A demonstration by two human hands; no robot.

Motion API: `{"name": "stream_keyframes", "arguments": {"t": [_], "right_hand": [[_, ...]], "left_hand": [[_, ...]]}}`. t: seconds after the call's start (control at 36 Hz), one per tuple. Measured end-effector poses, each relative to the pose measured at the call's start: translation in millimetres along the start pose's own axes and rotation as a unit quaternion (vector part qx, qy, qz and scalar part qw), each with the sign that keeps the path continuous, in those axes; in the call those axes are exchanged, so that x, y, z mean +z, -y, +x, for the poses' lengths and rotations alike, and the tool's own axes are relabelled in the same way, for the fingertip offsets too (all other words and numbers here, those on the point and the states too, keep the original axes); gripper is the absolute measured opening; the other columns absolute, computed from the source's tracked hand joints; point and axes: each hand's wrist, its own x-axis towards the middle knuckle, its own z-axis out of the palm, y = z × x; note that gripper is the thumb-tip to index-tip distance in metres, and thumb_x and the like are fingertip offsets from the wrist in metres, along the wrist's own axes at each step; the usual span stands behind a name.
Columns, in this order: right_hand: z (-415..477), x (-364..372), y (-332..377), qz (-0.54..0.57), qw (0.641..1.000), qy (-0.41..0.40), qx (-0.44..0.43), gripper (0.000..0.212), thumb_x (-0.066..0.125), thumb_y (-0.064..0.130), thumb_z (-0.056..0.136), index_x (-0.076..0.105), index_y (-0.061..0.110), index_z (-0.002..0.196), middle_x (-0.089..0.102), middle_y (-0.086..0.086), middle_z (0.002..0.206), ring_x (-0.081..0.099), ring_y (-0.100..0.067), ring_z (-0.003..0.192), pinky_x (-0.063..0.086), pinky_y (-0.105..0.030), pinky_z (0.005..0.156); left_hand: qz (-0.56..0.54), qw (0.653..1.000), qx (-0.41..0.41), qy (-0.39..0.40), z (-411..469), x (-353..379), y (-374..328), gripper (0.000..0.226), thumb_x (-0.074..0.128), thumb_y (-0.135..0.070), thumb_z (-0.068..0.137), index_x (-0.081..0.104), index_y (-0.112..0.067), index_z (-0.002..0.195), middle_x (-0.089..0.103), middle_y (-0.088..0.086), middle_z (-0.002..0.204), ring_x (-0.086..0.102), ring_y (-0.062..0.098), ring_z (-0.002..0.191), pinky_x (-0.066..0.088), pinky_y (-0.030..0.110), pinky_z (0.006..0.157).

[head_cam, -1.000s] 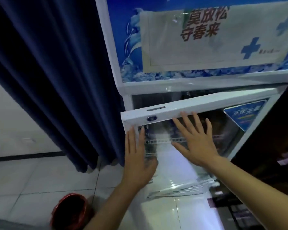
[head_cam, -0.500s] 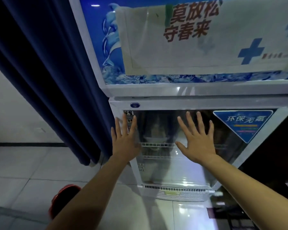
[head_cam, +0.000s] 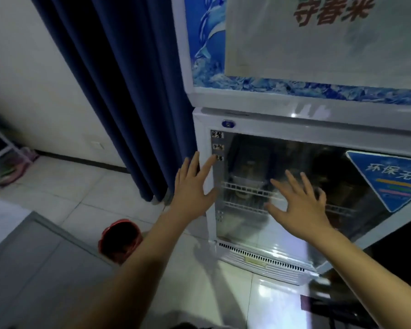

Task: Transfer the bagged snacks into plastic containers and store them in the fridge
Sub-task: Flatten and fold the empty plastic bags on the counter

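The fridge stands against the wall beside a dark blue curtain, and its glass door sits flush with the white frame. Both hands are raised in front of that door with fingers spread and nothing held, each grip released. The left hand is at the door's left edge, its fingertips over the white frame just beside a column of small stickers; whether the palm actually touches the frame cannot be told. The right hand is spread over the glass further to the right, level with the wire shelves seen through the pane; contact with the glass cannot be judged either.

Behind the glass a pale plastic container rests on the upper wire shelf, near the left side of the compartment. The interior is dim and reflective, so what the container holds cannot be made out. A blue triangular label with white characters is stuck on the right part of the door. Above the door a blue ice-patterned panel carries a pale poster with red characters. A vent grille runs along the fridge's base. On the tiled floor to the left stands a red bucket, near the left forearm
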Motion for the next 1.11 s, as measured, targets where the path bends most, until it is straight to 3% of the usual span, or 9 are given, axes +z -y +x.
{"name": "stream_keyframes", "arguments": {"t": [0.08,0.19,0.31,0.5,0.56,0.64,0.78,0.97,1.11], "right_hand": [[-10.1,4.1,31.1,0.031,0.999,0.029,-0.033,0.07,0.044,0.071,0.088,0.026,0.046,0.151,0.002,0.01,0.167,-0.008,-0.019,0.153,0.003,-0.054,0.12],[-29.2,23.7,86.0,0.099,0.988,0.073,-0.09,0.066,0.049,0.066,0.089,0.031,0.047,0.15,0.013,0.011,0.165,0.0,-0.016,0.153,0.007,-0.048,0.12],[-49.2,53.9,145.6,0.162,0.965,0.149,-0.145,0.068,0.047,0.067,0.089,0.026,0.048,0.151,0.014,0.014,0.165,0.005,-0.015,0.152,0.011,-0.048,0.121],[-75.9,88.2,253.8,0.226,0.913,0.228,-0.251,0.067,0.047,0.068,0.087,0.025,0.053,0.148,0.013,0.022,0.162,0.002,-0.011,0.152,0.01,-0.04,0.122],[-80.0,95.0,278.0,0.213,0.906,0.243,-0.273,0.065,0.046,0.069,0.086,0.019,0.058,0.145,0.011,0.024,0.161,0.0,-0.01,0.152,0.008,-0.04,0.121],[-85.6,104.9,313.1,0.205,0.901,0.258,-0.283,0.061,0.047,0.068,0.086,0.012,0.066,0.136,0.012,0.02,0.163,0.0,-0.008,0.152,0.01,-0.042,0.122],[-90.5,118.2,376.6,0.208,0.898,0.258,-0.289,0.056,0.051,0.066,0.086,0.015,0.074,0.128,0.015,0.024,0.162,0.005,-0.007,0.151,0.014,-0.045,0.122],[-97.5,146.0,469.3,0.189,0.904,0.255,-0.285,0.058,0.048,0.07,0.083,0.019,0.067,0.133,0.017,0.022,0.161,0.008,-0.008,0.151,0.016,-0.048,0.122],[-110.3,168.3,524.6,0.199,0.899,0.262,-0.287,0.065,0.055,0.061,0.087,0.028,0.055,0.146,0.021,0.019,0.161,0.011,-0.006,0.15,0.019,-0.047,0.122]], "left_hand": [[-0.023,0.997,-0.067,0.012,-51.9,-7.8,9.9,0.08,0.063,-0.036,0.093,0.016,-0.041,0.157,0.006,0.002,0.169,-0.001,0.031,0.155,0.008,0.052,0.124],[-0.067,0.981,-0.182,0.028,-132.3,-15.5,28.3,0.079,0.063,-0.036,0.094,0.015,-0.046,0.156,0.006,-0.012,0.167,0.0,0.017,0.154,0.009,0.045,0.125],[-0.065,0.961,-0.267,0.034,-201.3,-35.7,51.2,0.078,0.064,-0.037,0.093,0.018,-0.047,0.155,0.009,-0.018,0.165,0.004,0.014,0.154,0.016,0.048,0.125],[-0.021,0.904,-0.423,-0.065,-283.4,-107.7,93.7,0.077,0.064,-0.04,0.093,0.019,-0.044,0.156,0.015,-0.009,0.166,0.009,0.019,0.154,0.02,0.045,0.123],[-0.022,0.891,-0.445,-0.09,-299.2,-122.9,105.1,0.078,0.065,-0.038,0.093,0.018,-0.048,0.154,0.014,-0.009,0.167,0.01,0.018,0.154,0.025,0.047,0.121],[-0.033,0.877,-0.467,-0.108,-319.9,-137.5,123.3,0.079,0.064,-0.037,0.094,0.014,-0.05,0.154,0.011,-0.01,0.167,0.005,0.016,0.154,0.017,0.046,0.124],[-0.057,0.859,-0.491,-0.134,-353.0,-165.8,167.6,0.079,0.063,-0.037,0.094,0.012,-0.05,0.154,0.008,-0.01,0.167,0.001,0.016,0.155,0.013,0.045,0.125],[-0.077,0.838,-0.505,-0.19,-406.9,-213.2,248.8,0.081,0.068,-0.034,0.092,0.019,-0.046,0.155,0.016,-0.005,0.167,0.007,0.018,0.154,0.019,0.049,0.123],[-0.089,0.822,-0.522,-0.211,-439.0,-241.1,292.5,0.082,0.068,-0.03,0.091,0.019,-0.047,0.154,0.012,-0.007,0.167,0.004,0.016,0.155,0.019,0.048,0.124]]}}
